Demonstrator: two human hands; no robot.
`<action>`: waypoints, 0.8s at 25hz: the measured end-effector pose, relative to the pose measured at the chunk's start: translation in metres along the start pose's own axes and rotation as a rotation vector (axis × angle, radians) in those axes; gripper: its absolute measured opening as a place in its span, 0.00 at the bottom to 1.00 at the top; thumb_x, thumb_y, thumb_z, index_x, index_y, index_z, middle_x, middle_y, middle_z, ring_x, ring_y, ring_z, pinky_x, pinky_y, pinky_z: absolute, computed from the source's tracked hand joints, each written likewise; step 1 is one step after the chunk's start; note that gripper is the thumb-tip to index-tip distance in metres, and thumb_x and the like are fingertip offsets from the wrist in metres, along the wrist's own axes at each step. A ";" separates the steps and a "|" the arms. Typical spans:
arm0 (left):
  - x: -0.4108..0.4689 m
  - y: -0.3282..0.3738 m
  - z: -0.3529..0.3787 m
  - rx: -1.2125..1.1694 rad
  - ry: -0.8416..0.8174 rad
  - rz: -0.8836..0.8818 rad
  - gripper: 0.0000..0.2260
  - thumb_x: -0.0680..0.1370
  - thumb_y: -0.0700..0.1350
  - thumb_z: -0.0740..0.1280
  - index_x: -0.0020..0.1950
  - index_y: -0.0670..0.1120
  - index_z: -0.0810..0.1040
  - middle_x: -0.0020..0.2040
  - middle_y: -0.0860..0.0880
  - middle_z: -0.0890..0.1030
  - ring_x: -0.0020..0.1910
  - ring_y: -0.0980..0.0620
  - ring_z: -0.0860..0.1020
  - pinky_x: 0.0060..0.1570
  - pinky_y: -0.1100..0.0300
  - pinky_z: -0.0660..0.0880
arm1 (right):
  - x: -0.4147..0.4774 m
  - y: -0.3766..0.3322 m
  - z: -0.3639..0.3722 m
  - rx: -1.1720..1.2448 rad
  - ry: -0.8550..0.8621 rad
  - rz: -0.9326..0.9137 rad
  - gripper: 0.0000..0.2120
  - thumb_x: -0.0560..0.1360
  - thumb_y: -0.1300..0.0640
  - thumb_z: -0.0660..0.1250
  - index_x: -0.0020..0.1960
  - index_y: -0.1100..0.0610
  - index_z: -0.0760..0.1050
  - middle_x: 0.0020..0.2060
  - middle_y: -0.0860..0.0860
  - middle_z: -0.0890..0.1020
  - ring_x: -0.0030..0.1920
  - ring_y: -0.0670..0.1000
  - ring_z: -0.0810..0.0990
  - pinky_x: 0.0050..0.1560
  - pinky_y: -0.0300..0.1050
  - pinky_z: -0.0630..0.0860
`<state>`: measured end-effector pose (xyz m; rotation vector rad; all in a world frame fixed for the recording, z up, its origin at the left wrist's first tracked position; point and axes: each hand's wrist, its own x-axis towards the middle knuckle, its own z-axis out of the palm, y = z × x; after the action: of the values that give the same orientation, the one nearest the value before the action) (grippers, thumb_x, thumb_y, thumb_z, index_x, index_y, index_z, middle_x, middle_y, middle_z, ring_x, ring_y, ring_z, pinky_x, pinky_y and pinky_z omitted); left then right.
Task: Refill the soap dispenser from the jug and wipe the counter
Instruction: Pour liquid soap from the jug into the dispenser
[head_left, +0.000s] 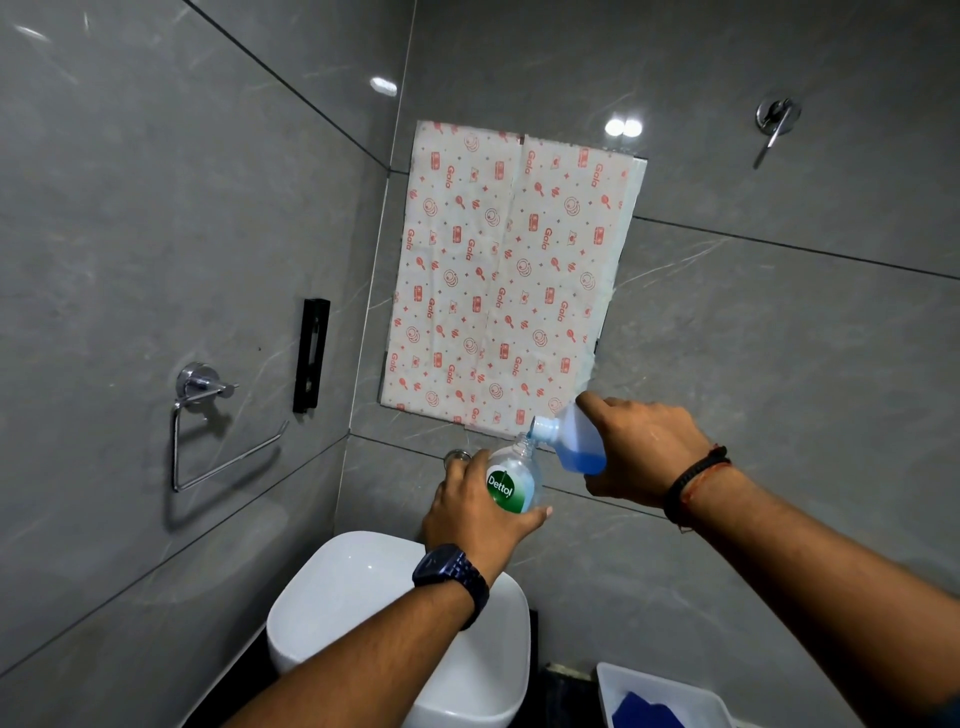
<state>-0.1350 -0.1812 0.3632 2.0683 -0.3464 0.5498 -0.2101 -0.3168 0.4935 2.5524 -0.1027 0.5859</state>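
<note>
- White basin (363, 587) sits low, below both hands.
- Right hand (641, 449) grips the jug (579, 441), tipped spout-down (blue liquid inside) onto the dispenser's open neck.
- Left hand (480, 512) wraps the soap dispenser (511, 480), held above the basin.

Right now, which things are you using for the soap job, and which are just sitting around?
In use:
- clear Dettol soap dispenser bottle, gripped by the left hand
- translucent plastic jug of blue liquid, tipped over it by the right hand
- blue cloth in a white tray, likely for wiping

Just there:
- white ceramic basin
- chrome paper holder
- red-printed paper sheet
- chrome wall tap
</note>
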 end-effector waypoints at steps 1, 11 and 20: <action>0.000 0.000 0.000 -0.001 0.000 -0.001 0.40 0.56 0.71 0.72 0.63 0.57 0.66 0.59 0.53 0.73 0.52 0.51 0.75 0.42 0.55 0.79 | 0.000 0.000 0.000 -0.003 0.001 -0.001 0.33 0.66 0.46 0.73 0.64 0.49 0.58 0.58 0.52 0.78 0.45 0.54 0.80 0.38 0.48 0.79; 0.001 -0.002 0.003 -0.015 0.000 0.012 0.40 0.56 0.70 0.72 0.64 0.57 0.66 0.60 0.53 0.73 0.53 0.51 0.75 0.41 0.55 0.78 | -0.001 0.000 0.002 0.045 -0.001 0.004 0.33 0.66 0.45 0.73 0.63 0.49 0.59 0.58 0.52 0.78 0.45 0.54 0.79 0.39 0.48 0.80; -0.008 -0.100 -0.005 -0.196 0.026 -0.099 0.36 0.55 0.62 0.78 0.60 0.53 0.73 0.57 0.50 0.77 0.53 0.48 0.77 0.50 0.53 0.76 | -0.014 -0.046 0.095 0.917 0.077 0.426 0.28 0.54 0.41 0.75 0.47 0.50 0.68 0.42 0.49 0.78 0.40 0.54 0.76 0.31 0.43 0.69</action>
<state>-0.0988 -0.1246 0.2888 1.8770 -0.2697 0.4636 -0.1777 -0.3255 0.3928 3.4117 -0.4481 1.0848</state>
